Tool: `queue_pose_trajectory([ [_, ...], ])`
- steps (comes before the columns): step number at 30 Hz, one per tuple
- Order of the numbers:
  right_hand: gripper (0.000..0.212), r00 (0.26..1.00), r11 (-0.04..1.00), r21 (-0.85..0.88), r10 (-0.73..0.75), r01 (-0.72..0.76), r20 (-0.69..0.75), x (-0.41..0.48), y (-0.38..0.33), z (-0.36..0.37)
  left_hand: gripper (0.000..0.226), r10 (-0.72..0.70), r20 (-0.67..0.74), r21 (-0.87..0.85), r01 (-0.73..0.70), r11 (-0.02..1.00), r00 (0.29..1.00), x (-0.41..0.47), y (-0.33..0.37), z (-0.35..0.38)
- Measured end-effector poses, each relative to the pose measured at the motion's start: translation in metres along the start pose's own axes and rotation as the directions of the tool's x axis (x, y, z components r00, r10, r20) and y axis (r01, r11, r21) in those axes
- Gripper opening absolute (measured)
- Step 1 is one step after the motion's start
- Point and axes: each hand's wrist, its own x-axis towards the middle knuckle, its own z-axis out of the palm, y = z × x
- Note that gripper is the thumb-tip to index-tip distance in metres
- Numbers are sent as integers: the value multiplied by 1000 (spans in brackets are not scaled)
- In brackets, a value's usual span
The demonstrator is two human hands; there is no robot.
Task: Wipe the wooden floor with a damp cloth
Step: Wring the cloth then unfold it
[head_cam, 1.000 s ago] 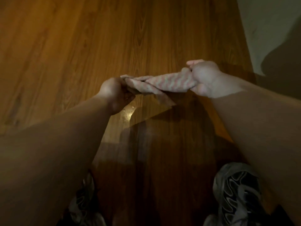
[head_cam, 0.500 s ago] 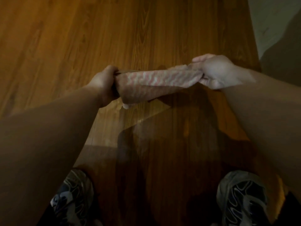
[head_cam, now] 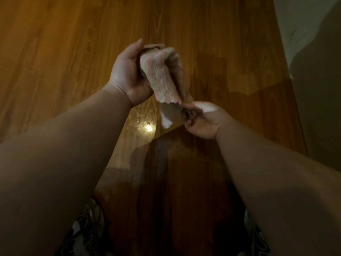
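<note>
Left hand curled round top end of cloth, thumb up. Right hand lower and nearer, fingers pinching cloth's bottom end. Cloth pink-and-pale patterned, bunched, hanging slanted between both hands, held in air above floor, not touching it. Wooden floor shows bright glare spot just below cloth. Shoe at bottom edge, wall top right

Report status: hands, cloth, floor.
Status: left hand grips upper end of cloth, right hand pinches its lower end. Cloth bunched, held in the air, off the wooden floor. Person's shoes at bottom edge, apart from cloth.
</note>
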Motion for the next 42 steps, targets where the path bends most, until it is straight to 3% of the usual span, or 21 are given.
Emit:
queue_pose_trajectory([
  [3,11,980,964,207,-141,169,-142,3,5,-8,26,33,-48,181,-24,983,998,-2,-1,-5],
  [7,22,963,899,373,-154,230,-221,-2,-3,-17,38,43,-251,226,15,974,967,-3,-7,-21],
  [10,28,952,962,170,-167,215,-257,-4,-13,-19,41,72,-326,268,20,963,942,-4,-10,-36],
  [13,49,905,948,-254,-270,190,-329,-6,-31,-13,36,149,-455,438,75,896,878,-10,-8,-50],
  [14,50,887,878,-454,-323,151,-329,-9,-39,-11,33,183,-492,492,99,865,851,-13,-7,-54],
  [16,45,856,612,-790,-428,38,-290,-18,-53,-4,27,224,-535,537,123,834,814,-21,-1,-60],
  [18,31,825,397,-917,-527,27,-203,-29,-65,7,20,249,-569,542,131,830,783,-30,6,-62],
  [21,17,781,265,-959,-618,100,-90,-49,-76,27,17,254,-618,520,144,842,744,-40,13,-55],
  [25,13,789,23,-996,-612,85,53,-77,-84,46,14,310,-613,555,117,824,727,-55,25,-35],
  [28,14,736,-151,-988,-669,6,107,-97,-91,56,16,296,-582,542,90,835,757,-68,50,-19],
  [31,22,699,-230,-971,-705,-70,116,-127,-104,71,14,246,-505,604,135,785,827,-87,81,1],
  [33,33,728,-284,-951,-677,-123,108,-150,-116,85,16,256,-406,701,119,703,877,-104,104,17],
  [35,40,740,-319,-936,-664,-146,111,-177,-132,103,37,265,-269,818,75,570,926,-124,132,39],
  [38,35,736,-343,-934,-657,-97,165,-220,-153,126,36,250,-127,986,94,140,960,-153,161,74],
  [40,34,710,-308,-951,-674,-22,202,-244,-159,132,35,319,-78,988,115,-102,945,-162,166,85],
  [42,31,685,-240,-968,-693,74,224,-256,-154,128,30,410,-45,978,124,-169,911,-171,156,84],
])
